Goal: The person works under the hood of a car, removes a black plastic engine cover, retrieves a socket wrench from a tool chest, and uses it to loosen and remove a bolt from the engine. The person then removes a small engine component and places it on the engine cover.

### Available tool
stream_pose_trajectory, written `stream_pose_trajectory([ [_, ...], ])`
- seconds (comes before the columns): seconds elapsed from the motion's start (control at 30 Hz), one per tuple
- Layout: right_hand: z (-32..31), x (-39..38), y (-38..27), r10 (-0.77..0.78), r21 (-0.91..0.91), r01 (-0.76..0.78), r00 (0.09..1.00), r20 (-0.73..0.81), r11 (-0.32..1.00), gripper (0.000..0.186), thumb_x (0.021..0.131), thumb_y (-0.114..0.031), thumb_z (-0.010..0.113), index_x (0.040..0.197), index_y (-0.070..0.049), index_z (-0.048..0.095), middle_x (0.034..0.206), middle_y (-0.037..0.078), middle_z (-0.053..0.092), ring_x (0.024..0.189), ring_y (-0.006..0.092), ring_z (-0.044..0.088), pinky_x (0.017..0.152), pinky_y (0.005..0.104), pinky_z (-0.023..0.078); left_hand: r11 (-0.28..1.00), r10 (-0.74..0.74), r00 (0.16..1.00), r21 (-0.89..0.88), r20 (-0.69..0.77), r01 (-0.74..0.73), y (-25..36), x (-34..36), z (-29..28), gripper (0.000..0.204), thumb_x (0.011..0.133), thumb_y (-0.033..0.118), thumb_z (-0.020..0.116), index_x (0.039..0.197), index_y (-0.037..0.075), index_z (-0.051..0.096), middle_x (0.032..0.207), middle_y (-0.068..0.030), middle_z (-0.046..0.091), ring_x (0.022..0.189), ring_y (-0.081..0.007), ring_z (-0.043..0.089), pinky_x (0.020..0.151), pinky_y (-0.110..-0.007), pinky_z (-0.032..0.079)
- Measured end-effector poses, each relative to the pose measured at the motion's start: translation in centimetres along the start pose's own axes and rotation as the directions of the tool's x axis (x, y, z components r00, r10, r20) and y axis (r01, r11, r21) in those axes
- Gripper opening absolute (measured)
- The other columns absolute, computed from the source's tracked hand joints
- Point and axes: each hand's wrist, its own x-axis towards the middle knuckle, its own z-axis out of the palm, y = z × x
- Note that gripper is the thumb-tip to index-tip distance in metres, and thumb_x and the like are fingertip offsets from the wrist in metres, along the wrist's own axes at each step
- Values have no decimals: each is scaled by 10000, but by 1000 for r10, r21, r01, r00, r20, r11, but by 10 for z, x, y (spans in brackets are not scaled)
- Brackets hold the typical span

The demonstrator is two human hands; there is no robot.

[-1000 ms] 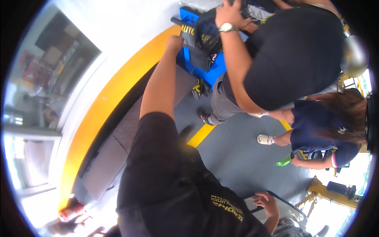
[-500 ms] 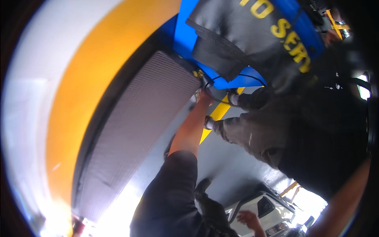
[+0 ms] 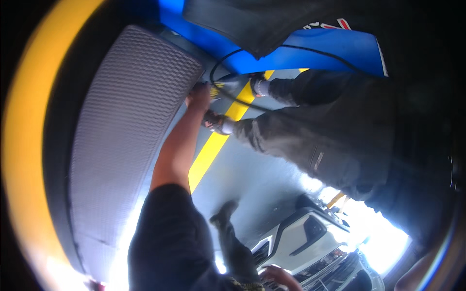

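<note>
My left hand (image 3: 198,97) reaches down beside the corner of a long grey textured pad (image 3: 121,111), its fingers closed on something I cannot make out. A small yellow-and-black object (image 3: 216,91) lies just beyond it, within a loop of black cable (image 3: 332,56). My right hand (image 3: 276,276) hangs low near the bottom edge, its fingers blurred and hard to make out, with a white vehicle (image 3: 291,233) behind it.
A blue machine body (image 3: 335,41) with a black cover (image 3: 242,24) stands ahead. Another person's grey-trousered legs (image 3: 301,136) and shoes (image 3: 218,123) are close on my right, over a yellow floor line (image 3: 208,155). A yellow-and-black band (image 3: 29,145) curves along the left.
My view has tipped down toward the pad. My left hand has gone from up at the black cover to low beside the pad's corner. The co-worker's legs now show close by.
</note>
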Motion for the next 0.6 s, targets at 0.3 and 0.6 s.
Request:
stream_pose_trajectory([
  [0.3,-110,10,-189,-277,191,512,699,-660,838,759,942,-380,760,1554,-89,417,1451,136,568,1369,250,508,1129,411,414,607,228,965,-793,126,-40,136,-352,-444,206,893,158,768,993,33,639,858,-168,596,792,-390,637,671,-445,490],
  [0.6,-27,-244,-81,-522,552,808,568,-637,205,448,844,20,738,1263,-4,582,1185,83,656,1179,200,608,1021,355,479,398,873,346,-912,343,-100,296,-589,-595,496,902,279,777,1320,83,593,1119,-129,664,929,-291,711,747,-370,572],
])
